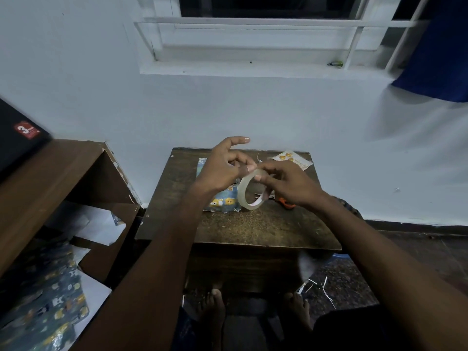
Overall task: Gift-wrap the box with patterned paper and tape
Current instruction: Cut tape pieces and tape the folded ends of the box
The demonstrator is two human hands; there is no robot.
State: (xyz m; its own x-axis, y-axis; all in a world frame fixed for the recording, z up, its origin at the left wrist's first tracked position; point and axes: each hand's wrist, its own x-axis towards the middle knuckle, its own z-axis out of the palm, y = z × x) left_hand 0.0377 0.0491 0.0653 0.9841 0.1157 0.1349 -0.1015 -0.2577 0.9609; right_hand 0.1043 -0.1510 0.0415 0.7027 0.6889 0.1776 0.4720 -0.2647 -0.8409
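The brown table stands against the pale wall, its far edge at 12 o'clock touching the wall and its near edge at 6 o'clock above the person's bare feet. The near half of the top lies bare, giving open room toward 6 o'clock; a taller wooden shelf unit crowds the side at 9 o'clock, with loose sheets of patterned paper on its lower level.

On the table toward 11 o'clock lies the box, wrapped in blue patterned paper, flat, its long axis running from 12 to 6 o'clock, partly hidden under the left wrist.

Above the table's middle the tape roll is held on edge, its opening facing about 8 o'clock, toward the camera. The right hand has its grip curled round the roll's upper rim. The left hand pinches at the roll's top with thumb and a finger, the forefinger stretched out toward 12 o'clock.

Orange-handled scissors lie at 3 o'clock of the roll, mostly hidden. A small card with yellow shapes rests near the far right corner.
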